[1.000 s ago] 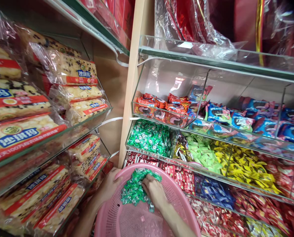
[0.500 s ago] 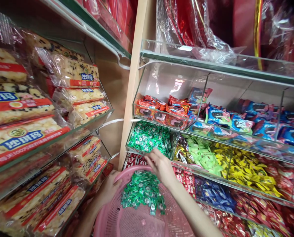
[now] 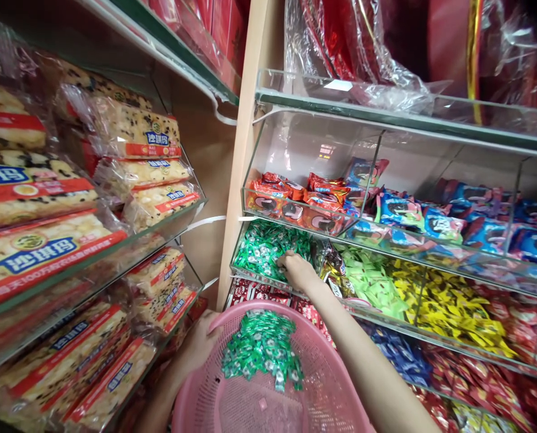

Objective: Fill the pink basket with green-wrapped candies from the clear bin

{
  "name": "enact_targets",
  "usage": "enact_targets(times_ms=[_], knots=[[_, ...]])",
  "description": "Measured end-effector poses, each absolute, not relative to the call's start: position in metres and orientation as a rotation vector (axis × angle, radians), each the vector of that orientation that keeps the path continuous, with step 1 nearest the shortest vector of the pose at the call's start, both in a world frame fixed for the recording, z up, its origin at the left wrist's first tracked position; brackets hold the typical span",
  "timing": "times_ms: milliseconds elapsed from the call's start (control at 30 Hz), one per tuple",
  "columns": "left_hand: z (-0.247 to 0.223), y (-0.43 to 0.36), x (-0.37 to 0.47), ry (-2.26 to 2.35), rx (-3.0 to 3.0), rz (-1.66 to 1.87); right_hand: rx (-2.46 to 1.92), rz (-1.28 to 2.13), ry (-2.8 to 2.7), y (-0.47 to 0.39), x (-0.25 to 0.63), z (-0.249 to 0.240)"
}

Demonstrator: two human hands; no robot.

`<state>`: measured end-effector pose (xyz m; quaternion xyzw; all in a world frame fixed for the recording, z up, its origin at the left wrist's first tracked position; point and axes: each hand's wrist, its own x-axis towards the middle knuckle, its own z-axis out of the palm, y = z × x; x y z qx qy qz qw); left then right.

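A pink mesh plastic basket [image 3: 331, 385] is tilted up in front of me, with a heap of green-wrapped candies [image 3: 261, 346] inside it. My left hand [image 3: 200, 340] grips the basket's left rim, thumb over the edge. Above the basket's far rim, my right hand [image 3: 295, 269] reaches into a clear shelf compartment [image 3: 261, 279] full of the same green candies [image 3: 263, 246]. Its fingers are curled in against the candies. Whether anything is between them is hidden from view.
To the right of the green candies lie light-green [image 3: 371, 282] and yellow [image 3: 439, 300] candies behind clear dividers. Wrapped cookies [image 3: 398, 210] fill the shelf above. Packaged puffed-grain cakes [image 3: 137, 129] are stacked on the left shelves. A wooden post [image 3: 241, 138] stands between the units.
My right hand has moved up and away from over the basket's far rim into the green candies on the shelf. My left hand keeps its hold on the basket.
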<state>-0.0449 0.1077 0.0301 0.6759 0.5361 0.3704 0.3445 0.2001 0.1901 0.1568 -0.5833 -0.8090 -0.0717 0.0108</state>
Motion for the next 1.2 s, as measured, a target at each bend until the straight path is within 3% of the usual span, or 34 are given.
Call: enact_targets(times_ms=[200,367,533,767,1200], knots=[[0.030,0.108,-0.044,1.394,1.748,0.970,-1.738,-0.277,-2.494,0.179,0.200,0.162],[0.030,0.108,-0.044,1.391,1.728,0.990,-1.422,-0.296,-2.338,0.141,0.193,0.163],[0.026,0.109,-0.045,1.386,1.725,0.995,-1.157,-0.085,-2.473,0.093,0.183,0.123],[0.036,0.105,-0.042,1.375,1.723,0.970,-1.322,-0.055,-2.642,0.097,0.190,0.044],[0.033,0.104,-0.043,1.387,1.765,0.939,-1.356,-0.218,-2.794,0.107,0.183,0.024]])
